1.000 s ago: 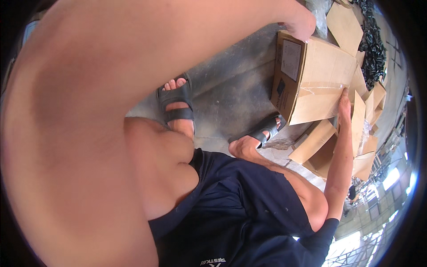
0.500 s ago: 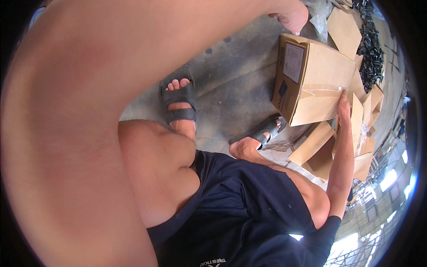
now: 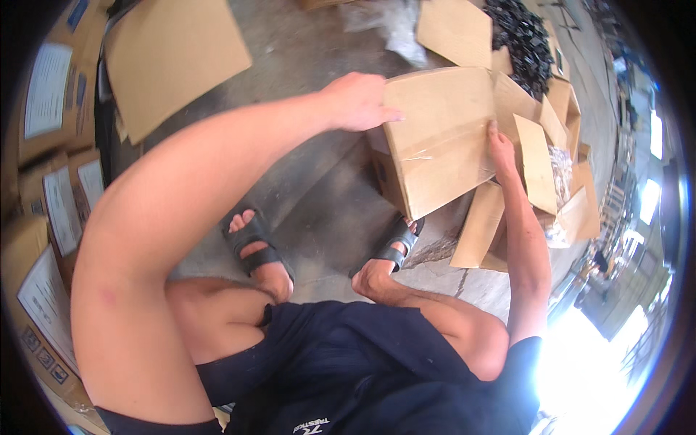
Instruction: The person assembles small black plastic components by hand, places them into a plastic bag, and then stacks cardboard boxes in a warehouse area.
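Note:
A closed brown cardboard box [image 3: 442, 138] with clear tape along its upper face stands tilted in front of my feet. My left hand [image 3: 357, 101] is closed at the box's far left corner, thumb on the edge; its other fingers are mostly out of sight. On the opposite side, my right hand [image 3: 502, 151] presses against the right edge, with its fingertips at the rim and the rest of its grip partly hidden. The box's left side lies in shadow.
Opened cardboard boxes [image 3: 480, 225] and loose flaps crowd the right. Beyond them lies a heap of small black parts [image 3: 518, 43]. Clear plastic film [image 3: 395, 29] lies at the back. Labelled cartons [image 3: 47, 138] are stacked at the left, near a flat cardboard sheet [image 3: 174, 65].
My left hand has come down from above the box onto its left corner. The box's upper face has turned more toward me, and the view has shifted, showing the cartons at left.

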Demonstrator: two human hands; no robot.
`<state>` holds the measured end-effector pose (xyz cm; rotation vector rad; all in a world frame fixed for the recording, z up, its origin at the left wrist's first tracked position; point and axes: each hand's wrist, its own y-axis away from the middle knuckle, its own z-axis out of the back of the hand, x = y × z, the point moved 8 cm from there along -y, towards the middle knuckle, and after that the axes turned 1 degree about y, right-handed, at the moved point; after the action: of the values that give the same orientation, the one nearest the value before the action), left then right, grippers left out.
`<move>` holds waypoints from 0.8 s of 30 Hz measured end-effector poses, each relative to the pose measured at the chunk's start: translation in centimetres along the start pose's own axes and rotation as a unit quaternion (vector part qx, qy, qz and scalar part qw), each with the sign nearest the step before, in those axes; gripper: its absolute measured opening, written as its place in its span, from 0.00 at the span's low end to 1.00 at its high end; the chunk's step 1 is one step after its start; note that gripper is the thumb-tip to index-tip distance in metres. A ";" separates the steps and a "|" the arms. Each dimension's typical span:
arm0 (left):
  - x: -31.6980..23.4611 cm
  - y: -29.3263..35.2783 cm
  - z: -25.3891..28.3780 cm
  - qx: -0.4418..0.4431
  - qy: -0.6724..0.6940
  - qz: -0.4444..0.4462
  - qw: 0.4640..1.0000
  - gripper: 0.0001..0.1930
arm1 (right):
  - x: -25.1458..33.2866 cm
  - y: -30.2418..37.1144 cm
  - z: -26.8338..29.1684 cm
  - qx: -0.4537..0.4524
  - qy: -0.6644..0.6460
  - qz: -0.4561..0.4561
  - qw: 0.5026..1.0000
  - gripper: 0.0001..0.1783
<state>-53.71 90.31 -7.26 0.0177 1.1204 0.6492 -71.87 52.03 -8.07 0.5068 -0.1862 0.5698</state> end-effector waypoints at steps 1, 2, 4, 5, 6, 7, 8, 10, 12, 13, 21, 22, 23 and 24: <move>0.0 -0.1 0.1 -0.015 -0.005 0.026 1.000 0.28 | -0.2 0.3 0.3 -0.007 -0.009 0.007 1.000 0.51; 0.3 -0.7 0.3 -0.036 -0.018 0.029 0.999 0.25 | -0.7 0.8 0.5 -0.006 -0.017 0.009 1.000 0.51; -0.1 -0.9 0.7 -0.047 -0.015 0.011 0.999 0.21 | -1.8 1.2 0.6 -0.004 -0.038 0.016 0.999 0.52; 0.0 -0.6 1.0 -0.040 -0.015 0.017 0.999 0.20 | -1.3 1.8 0.3 -0.030 -0.013 0.045 0.998 0.53; -0.1 -0.5 0.9 -0.030 -0.010 0.014 0.999 0.18 | -1.0 3.2 0.8 -0.063 0.019 0.067 0.996 0.54; 0.0 0.1 1.3 -0.046 -0.013 0.010 0.999 0.18 | -0.3 4.3 0.1 -0.030 0.025 0.059 0.998 0.55; -0.1 0.8 1.7 -0.061 -0.014 0.005 0.998 0.17 | 0.5 5.5 -0.5 0.002 0.030 0.051 0.998 0.55; -1.3 1.8 1.4 -0.046 -0.048 0.014 0.998 0.17 | -0.6 6.6 -1.1 0.003 0.090 0.045 0.995 0.56; -1.6 2.8 0.5 -0.021 -0.101 0.021 0.994 0.17 | -0.9 8.0 -1.4 0.024 0.104 0.041 0.993 0.56; -1.5 3.2 -0.2 -0.005 -0.117 0.027 0.993 0.17 | -1.2 8.4 -1.6 0.039 0.119 0.041 0.991 0.56; -2.8 5.7 -1.9 -0.032 -0.116 0.015 0.993 0.28 | 2.2 7.7 -2.8 0.030 0.043 0.066 0.996 0.51; -3.0 4.9 -3.2 -0.027 -0.130 -0.031 0.991 0.34 | 2.0 8.3 -2.2 0.022 0.027 0.056 0.998 0.50; -3.5 3.8 -4.5 -0.046 -0.136 -0.048 0.988 0.35 | 1.5 8.9 -1.4 0.013 0.017 0.043 0.999 0.49; -4.2 2.9 -5.4 -0.065 -0.142 -0.060 0.986 0.36 | 1.0 8.9 -1.8 0.004 0.022 0.042 0.999 0.48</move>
<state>-60.79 89.00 -5.30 -0.0673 0.7970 0.5904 -75.97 59.87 -5.65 0.4956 -0.1634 0.6624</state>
